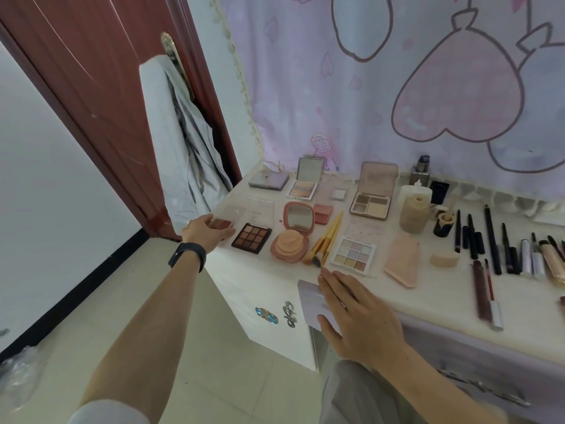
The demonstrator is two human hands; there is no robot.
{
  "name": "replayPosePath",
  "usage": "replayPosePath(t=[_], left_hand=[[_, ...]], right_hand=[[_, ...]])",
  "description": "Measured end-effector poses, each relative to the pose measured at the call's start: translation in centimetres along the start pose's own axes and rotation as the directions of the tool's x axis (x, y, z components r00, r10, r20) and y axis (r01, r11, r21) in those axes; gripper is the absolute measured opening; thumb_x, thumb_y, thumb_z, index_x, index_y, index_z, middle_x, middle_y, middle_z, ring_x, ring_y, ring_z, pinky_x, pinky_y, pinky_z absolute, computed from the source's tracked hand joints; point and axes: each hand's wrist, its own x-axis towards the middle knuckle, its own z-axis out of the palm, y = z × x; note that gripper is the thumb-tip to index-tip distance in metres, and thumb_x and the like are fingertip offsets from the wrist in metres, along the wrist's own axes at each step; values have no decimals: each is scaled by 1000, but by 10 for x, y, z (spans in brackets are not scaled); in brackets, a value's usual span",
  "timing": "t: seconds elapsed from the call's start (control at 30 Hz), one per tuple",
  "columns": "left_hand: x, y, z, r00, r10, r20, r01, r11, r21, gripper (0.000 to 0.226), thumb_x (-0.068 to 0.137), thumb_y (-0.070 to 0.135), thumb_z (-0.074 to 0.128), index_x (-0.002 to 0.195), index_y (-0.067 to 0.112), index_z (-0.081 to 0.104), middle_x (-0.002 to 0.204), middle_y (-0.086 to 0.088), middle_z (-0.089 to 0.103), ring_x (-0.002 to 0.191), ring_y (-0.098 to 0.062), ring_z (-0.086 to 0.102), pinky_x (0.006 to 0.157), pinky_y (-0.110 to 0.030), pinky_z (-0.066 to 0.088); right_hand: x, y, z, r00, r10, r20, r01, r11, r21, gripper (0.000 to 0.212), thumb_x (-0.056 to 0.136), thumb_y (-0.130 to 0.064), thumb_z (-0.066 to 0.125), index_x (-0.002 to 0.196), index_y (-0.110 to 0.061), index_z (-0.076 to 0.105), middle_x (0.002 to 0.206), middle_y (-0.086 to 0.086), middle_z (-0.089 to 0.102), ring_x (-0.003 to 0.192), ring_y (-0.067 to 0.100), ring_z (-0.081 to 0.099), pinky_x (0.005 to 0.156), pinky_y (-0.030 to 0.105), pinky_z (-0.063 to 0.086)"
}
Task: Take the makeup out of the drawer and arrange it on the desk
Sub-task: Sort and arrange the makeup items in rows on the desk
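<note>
plastic is what both pieces in hand look to be, so expect them light, stiff and slick. a drop could crack a hinge or break the pressed powder inside.

the small brown blush compact with a clear lid (220,224) sits at the far left corner of the white desk (260,270), just beside the dark nine-pan eyeshadow palette (251,237). the left hand (203,232) has it, with the thumb over the near side and the fingers curled round the far side, closed only as far as the compact's width. whether its base already rests on the desk i cannot tell. it is best held by the two opposite edges, as it is here, and kept level so the clear lid does not swing.

the flat lilac rectangular case (308,296) is at the front edge of the desk, partly out over the edge. the right hand (357,316) lies along its top with the fingers nearly straight and close together, and the thumb is tucked against the case's near lower corner. this looks like a shallow flat pinch rather than a full wrap. such a smooth, thin slab could slide out of that hold, so a grip across its short sides would be safer before it is set among the other palettes.
</note>
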Motion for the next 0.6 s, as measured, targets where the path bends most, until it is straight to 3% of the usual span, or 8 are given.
replayPosePath(t=[0.1, 0.3, 0.4, 0.5, 0.6], left_hand=[[0, -1, 3, 1000, 0, -17, 0, 1000, 12, 80, 75, 48, 82, 142, 17, 52, 136, -8, 58, 123, -30, 53, 102, -41, 45], [0, -2, 2, 999, 22, -24, -21, 998, 52, 74, 80, 53, 73, 142, 18, 50, 129, -8, 58, 119, -30, 52, 94, -41, 46], [10, 8, -2, 996, 69, -53, -62, 992, 111, 63, 85, 45, 65, 142, 21, 50, 134, -8, 55, 124, -31, 48, 99, -46, 47], [26, 34, -3, 991, 135, -9, -132, 983, 131, 54, 88, 37, 64, 138, 20, 54, 137, -12, 53, 127, -33, 48, 101, -50, 47], [46, 68, 4, 978, 193, 83, -206, 957, 203, 52, 90, 40, 61, 138, 20, 54, 139, -11, 53, 126, -32, 50, 100, -42, 45]], right_hand=[[0, 0, 1, 1000, 0, -1, 0, 1000, 5, 65, 91, -49, 56, 140, -6, 59, 144, 11, 58, 129, 27, 58, 107, 39, 46], [-3, 3, 5, 999, -26, -24, 25, 1000, -13, 58, 94, -41, 53, 140, -6, 58, 145, 11, 57, 128, 27, 59, 107, 40, 48], [0, 4, 6, 998, -22, -58, 22, 1000, -8, 52, 96, -37, 51, 137, -7, 62, 140, 10, 61, 123, 26, 61, 104, 38, 50], [4, 8, 2, 996, -68, -60, 66, 998, -21, 48, 97, -35, 51, 135, -7, 63, 136, 9, 65, 121, 25, 62, 103, 37, 50], [5, 11, 1, 996, -86, -36, 86, 996, 2, 47, 99, -33, 52, 137, -7, 62, 137, 8, 64, 124, 24, 60, 106, 36, 49]])
